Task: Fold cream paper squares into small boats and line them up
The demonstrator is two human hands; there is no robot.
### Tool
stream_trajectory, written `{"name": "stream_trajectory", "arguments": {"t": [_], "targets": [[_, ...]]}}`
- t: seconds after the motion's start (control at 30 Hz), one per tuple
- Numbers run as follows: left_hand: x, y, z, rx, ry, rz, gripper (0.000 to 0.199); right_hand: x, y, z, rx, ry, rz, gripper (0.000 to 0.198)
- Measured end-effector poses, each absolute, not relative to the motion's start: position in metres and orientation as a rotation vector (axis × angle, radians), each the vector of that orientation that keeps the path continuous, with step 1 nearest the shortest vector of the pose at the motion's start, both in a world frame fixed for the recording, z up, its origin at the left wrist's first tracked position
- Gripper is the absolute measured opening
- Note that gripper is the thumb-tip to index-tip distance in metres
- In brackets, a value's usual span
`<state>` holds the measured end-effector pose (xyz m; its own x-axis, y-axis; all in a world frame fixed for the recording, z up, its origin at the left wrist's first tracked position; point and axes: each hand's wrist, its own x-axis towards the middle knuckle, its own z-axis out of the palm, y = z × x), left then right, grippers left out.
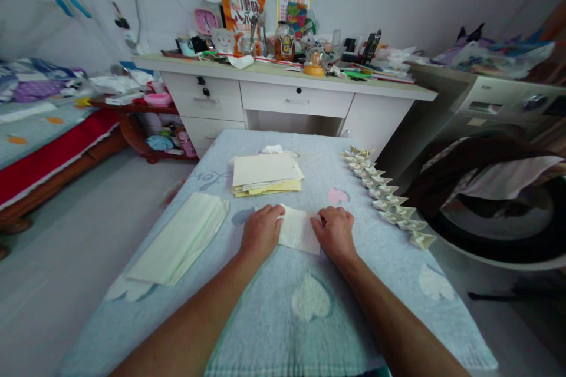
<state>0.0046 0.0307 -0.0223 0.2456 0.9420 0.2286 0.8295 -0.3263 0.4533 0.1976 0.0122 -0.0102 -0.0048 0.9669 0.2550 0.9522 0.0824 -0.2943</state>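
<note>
Between my two hands a small rectangular sheet of paper lies on the blue cloth. My left hand grips its left edge, thumb and fingers pressed together there. At the right edge my right hand pinches the paper with curled fingers. Just beyond is a stack of white and yellow paper. A pile of long folded pale paper rests to the left. Along the right side runs a row of several folded paper boats, the nearest one standing close to the table's right edge.
A light blue patterned cloth covers the table. Behind it stands a white desk crowded with jars, a snack bag and other small items. A front-loading washing machine with its door ajar is at the right, a bed at the left.
</note>
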Motion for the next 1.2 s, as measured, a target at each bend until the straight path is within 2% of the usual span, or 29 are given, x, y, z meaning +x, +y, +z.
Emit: {"name": "stream_trajectory", "arguments": {"t": [0.23, 0.33, 0.43, 0.53, 0.7, 0.8, 0.97, 1.07, 1.2], "targets": [[0.006, 0.026, -0.022, 2.374, 1.801, 0.603, 0.017, 0.193, 0.011, -0.012, -1.988, -2.001, -0.013, 0.015], [0.007, 0.025, -0.022, 2.405, 1.799, 0.609, 0.021, 0.191, 0.011, -0.012, -1.927, -1.975, -0.062, 0.026], [0.006, 0.024, -0.022, 2.474, 1.707, 0.569, 0.028, 0.191, 0.013, -0.011, -1.773, -2.165, 0.055, 0.022], [0.001, 0.023, -0.023, 2.51, 1.625, 0.523, 0.029, 0.192, 0.015, -0.01, -1.69, -2.321, 0.179, 0.025], [-0.012, 0.019, -0.026, 2.542, 1.521, 0.445, 0.041, 0.186, 0.008, -0.002, -1.758, -2.341, 0.132, 0.017], [-0.017, 0.019, -0.028, 2.531, 1.494, 0.369, 0.046, 0.177, 0.003, 0.003, -1.847, -2.35, 0.091, 0.038], [-0.02, 0.021, -0.029, 2.499, 1.462, 0.26, 0.048, 0.16, 0.0, 0.007, -1.999, -2.344, 0.056, 0.063], [-0.023, 0.022, -0.028, 2.48, 1.429, 0.185, 0.05, 0.152, 0.0, 0.006, -2.046, -2.311, 0.036, 0.07], [-0.026, 0.024, -0.026, 2.438, 1.41, 0.1, 0.055, 0.151, -0.002, 0.005, -2.047, -2.3, 0.031, 0.07]]}}
